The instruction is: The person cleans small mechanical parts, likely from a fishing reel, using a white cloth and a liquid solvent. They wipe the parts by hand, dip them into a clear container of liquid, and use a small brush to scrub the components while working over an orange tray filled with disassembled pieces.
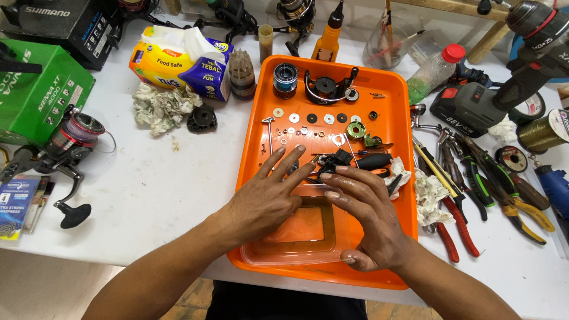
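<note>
My left hand (267,198) lies flat in the orange tray (396,106), fingers spread and pointing toward small washers and screws. My right hand (368,213) hovers beside it, its wet fingertips touching a black reel part (335,160) in the tray's middle. Below both hands sits a clear shallow container (296,234) of brownish liquid. Rows of washers and discs (312,118), a green gear (355,130), a spool (285,80) and a black rotor (326,88) lie farther back in the tray. Neither hand grips anything.
Pliers and cutters (474,184) lie right of the tray by crumpled tissue (428,192). A spinning reel (68,148), green box (38,95) and tissue pack (181,62) are on the left. A cordless drill (504,89), oil bottle (329,35) and line spools (542,133) stand behind.
</note>
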